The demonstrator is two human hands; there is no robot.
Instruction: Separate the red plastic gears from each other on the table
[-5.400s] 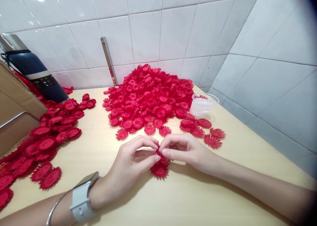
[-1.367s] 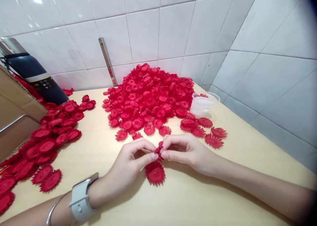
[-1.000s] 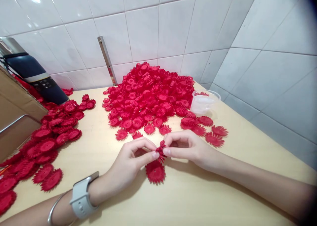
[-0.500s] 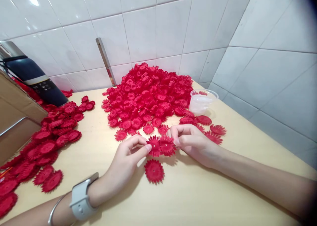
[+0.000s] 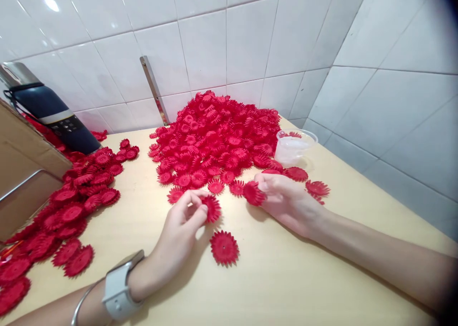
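Your left hand (image 5: 182,221) pinches one red flower (image 5: 212,208), your right hand (image 5: 286,199) another flower (image 5: 254,193); a loose pinch could drop either into the pile (image 5: 218,135).

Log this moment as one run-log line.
left hand: pinches red flower | right hand: pinches second red flower | third flower: flat on table

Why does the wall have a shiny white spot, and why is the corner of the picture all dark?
Head view: a lamp's glare shines on the wall tile; the lens edge darkens the right corners; soft shadows lie under the left hand and right hand; tile lines bend.
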